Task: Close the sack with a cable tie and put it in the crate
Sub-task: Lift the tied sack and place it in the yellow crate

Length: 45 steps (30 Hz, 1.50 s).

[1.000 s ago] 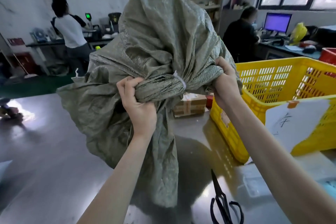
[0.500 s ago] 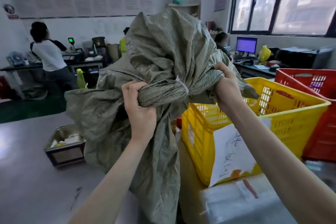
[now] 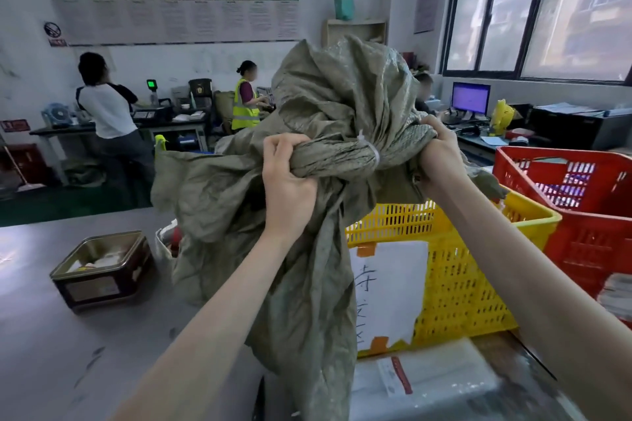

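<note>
A grey-green woven sack (image 3: 328,106) hangs in the air in front of me, above the table and partly over the yellow crate (image 3: 458,270). Its neck is twisted into a rope, and a white cable tie (image 3: 374,155) rings it. My left hand (image 3: 290,188) grips the twisted neck to the left of the tie. My right hand (image 3: 439,157) holds the bunched cloth to the right of the tie. The loose end of the sack hangs down between my arms. A white paper label (image 3: 386,290) is taped to the crate's near wall.
A red crate (image 3: 581,202) stands right of the yellow one. An open metal tin (image 3: 102,270) sits on the grey table at left. Plastic-wrapped packets (image 3: 420,383) lie in front of the crates. Several people work at desks along the far wall.
The sack has risen and swung right, from over the table toward the yellow crate. My view turned right, bringing the red crate and the tin into sight. Both grips are unchanged.
</note>
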Each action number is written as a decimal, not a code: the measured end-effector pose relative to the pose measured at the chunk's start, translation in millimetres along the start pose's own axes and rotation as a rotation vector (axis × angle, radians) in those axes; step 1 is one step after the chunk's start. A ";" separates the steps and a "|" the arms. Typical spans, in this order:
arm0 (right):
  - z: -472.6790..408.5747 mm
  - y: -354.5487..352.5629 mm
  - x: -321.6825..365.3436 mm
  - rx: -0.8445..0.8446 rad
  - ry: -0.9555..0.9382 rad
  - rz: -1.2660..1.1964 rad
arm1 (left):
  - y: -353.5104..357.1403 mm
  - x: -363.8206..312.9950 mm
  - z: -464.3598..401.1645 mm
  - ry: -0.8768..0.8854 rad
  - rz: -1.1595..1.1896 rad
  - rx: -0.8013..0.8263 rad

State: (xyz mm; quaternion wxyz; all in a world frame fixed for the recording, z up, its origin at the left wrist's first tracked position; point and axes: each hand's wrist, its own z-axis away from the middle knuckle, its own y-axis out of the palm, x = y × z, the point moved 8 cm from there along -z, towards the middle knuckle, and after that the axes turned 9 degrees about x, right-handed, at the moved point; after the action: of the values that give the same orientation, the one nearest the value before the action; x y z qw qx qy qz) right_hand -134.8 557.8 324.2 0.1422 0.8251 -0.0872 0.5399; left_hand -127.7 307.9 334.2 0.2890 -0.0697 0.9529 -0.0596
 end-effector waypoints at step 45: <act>-66.8 -40.1 113.4 -0.466 -0.172 0.490 | 51.1 -31.4 -155.1 -0.089 0.074 0.014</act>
State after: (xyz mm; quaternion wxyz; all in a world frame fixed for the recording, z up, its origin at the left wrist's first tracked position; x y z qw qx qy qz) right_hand -135.1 618.8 447.5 0.1851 0.7675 -0.4152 0.4520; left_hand -193.5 374.8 471.5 0.3336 -0.0350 0.9406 -0.0526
